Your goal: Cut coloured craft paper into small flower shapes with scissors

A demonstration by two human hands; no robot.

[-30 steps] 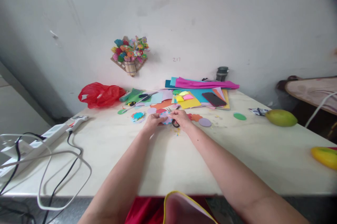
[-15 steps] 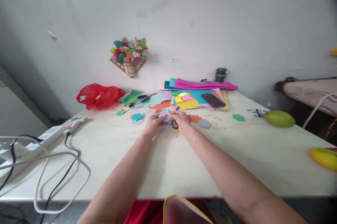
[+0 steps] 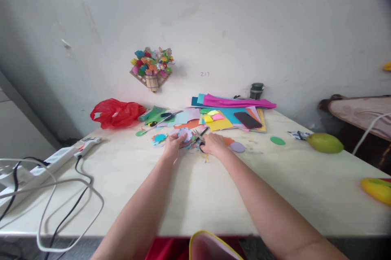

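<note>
My left hand (image 3: 173,144) pinches a paper cutout (image 3: 185,134), a lilac disc on a light blue scalloped shape. Just to its right, my right hand (image 3: 214,144) has its fingers on the dark handle of a pair of scissors (image 3: 197,134), whose blades stand apart. Small paper scraps (image 3: 205,158) are scattered beneath both hands. Left of my left hand lies a small pile of flower-shaped cutouts (image 3: 159,138). A lilac paper disc (image 3: 237,147) and an orange cutout (image 3: 228,141) lie by my right hand, and a green disc (image 3: 277,140) rests farther right.
At the back are coloured sheets (image 3: 224,123), a phone (image 3: 247,120), a second pair of scissors (image 3: 167,116) and a red plastic bag (image 3: 117,113). A green mango (image 3: 325,143) sits on the right. Power strips (image 3: 50,162) and loose cables occupy the left side.
My right hand has moved off the cutout and slightly right, and the scissors' blades now show spread beside it. The cutout stays in my left hand, shifted a little left.
</note>
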